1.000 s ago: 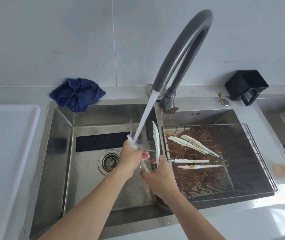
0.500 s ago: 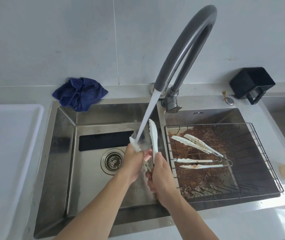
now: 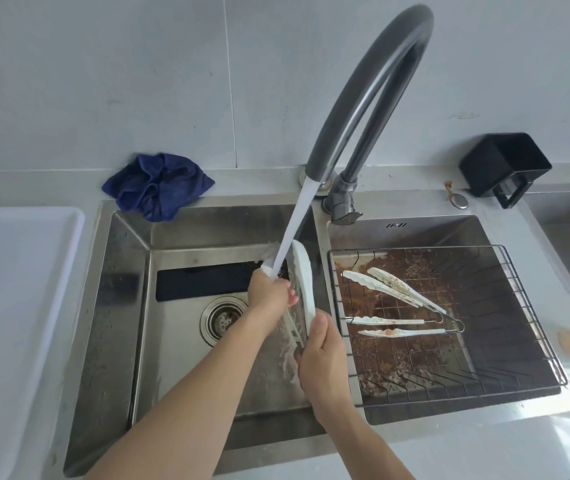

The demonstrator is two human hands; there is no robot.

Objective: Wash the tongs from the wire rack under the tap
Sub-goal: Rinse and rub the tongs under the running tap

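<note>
Water streams from the grey arched tap (image 3: 373,98) into the left sink basin (image 3: 179,327). Under the stream I hold a white pair of tongs (image 3: 302,278), tips pointing up. My left hand (image 3: 268,299) grips one arm of the tongs where the water lands. My right hand (image 3: 321,358) grips the tongs lower down near the hinge end. Two more white tongs lie in the wire rack (image 3: 532,323) over the right basin: a soiled pair (image 3: 397,289) lies diagonally and another soiled pair (image 3: 401,327) lies flat in front of it.
A crumpled blue cloth (image 3: 157,185) sits on the sink's back left corner. A white tray (image 3: 6,306) lies on the counter at the left. A black cup (image 3: 505,168) lies on its side at the back right. The drain (image 3: 223,318) is left of my hands.
My left hand has slid up the tongs arm into the stream. The tongs' free arm has tilted a little to the right. My right hand holds its place.
</note>
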